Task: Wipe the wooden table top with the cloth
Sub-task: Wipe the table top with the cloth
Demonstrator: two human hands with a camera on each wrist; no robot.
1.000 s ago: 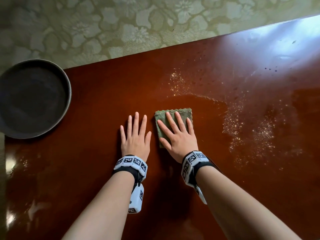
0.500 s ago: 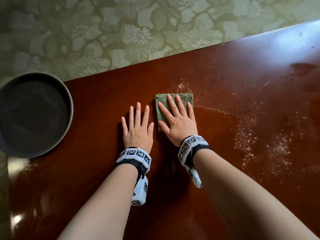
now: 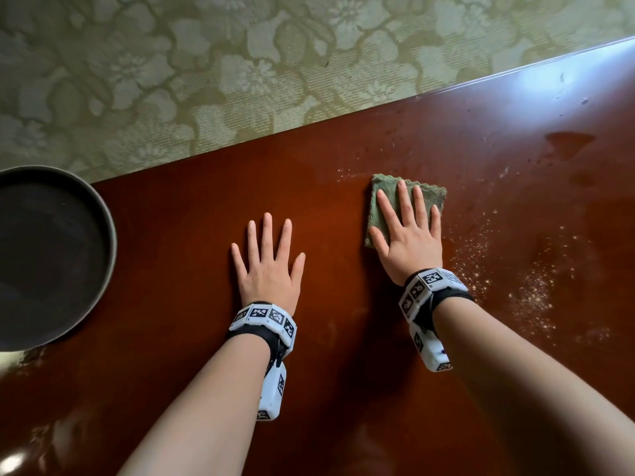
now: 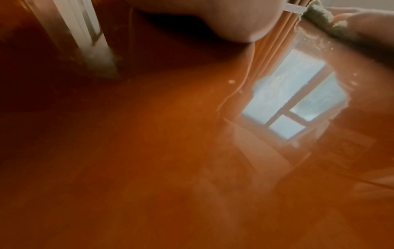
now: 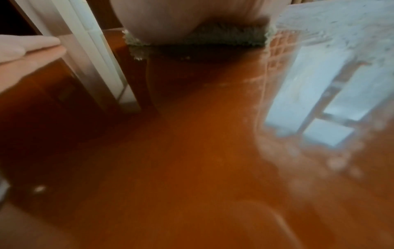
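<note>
A folded green cloth (image 3: 426,197) lies flat on the glossy red-brown wooden table top (image 3: 178,235), near its far edge. My right hand (image 3: 407,231) presses on the cloth with straight, spread fingers; the cloth's near edge (image 5: 224,37) shows under the palm in the right wrist view. My left hand (image 3: 269,266) rests flat on the bare wood to the left of the cloth, fingers spread, holding nothing. A corner of the cloth (image 4: 319,15) shows at the top right of the left wrist view. Pale crumbs or powder (image 3: 529,293) are scattered to the right of the right wrist.
A dark round tray (image 3: 51,255) sits at the table's left end, partly over the edge. Beyond the far table edge is a green floral floor covering (image 3: 240,63). A dark wet patch (image 3: 570,142) lies at the far right. The polished top mirrors a window (image 4: 298,102).
The right hand has slid the cloth away from me and to the right, apart from the left hand. The powder line in front of the cloth is gone. The left hand has stayed flat.
</note>
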